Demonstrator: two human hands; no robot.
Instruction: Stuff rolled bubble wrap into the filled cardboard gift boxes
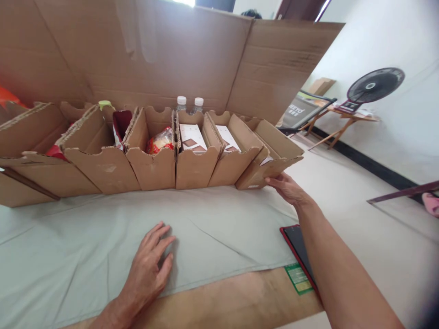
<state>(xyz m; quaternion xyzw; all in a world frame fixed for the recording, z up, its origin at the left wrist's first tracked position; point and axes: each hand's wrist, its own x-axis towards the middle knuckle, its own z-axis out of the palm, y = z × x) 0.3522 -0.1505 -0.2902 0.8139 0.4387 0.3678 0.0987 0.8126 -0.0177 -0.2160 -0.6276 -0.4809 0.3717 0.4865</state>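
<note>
A row of at least 7 open-topped cardboard boxes stands across a pale green cloth, in front of a tall cardboard panel. The rightmost box sits at the row's right end, turned slightly outward; something white shows just inside its front, too little to identify. The right hand grasps this box's lower right front corner, thumb on the front and the other fingers going around the side, partly hidden.

The 2nd box from the right holds a white carton with a brown pattern; the 3rd box holds a similar white carton. The 4th box contains a red-and-clear packet. In the 5th box, a dark red package stands upright along the right wall; a yellow-green cap shows at its back edge, inside or behind, I cannot tell. The 6th box has something red low inside. 2 clear bottles with white caps rise behind the 3rd box.

The left hand is released, fingers loosely spread over the cloth, well apart from the boxes.
</note>
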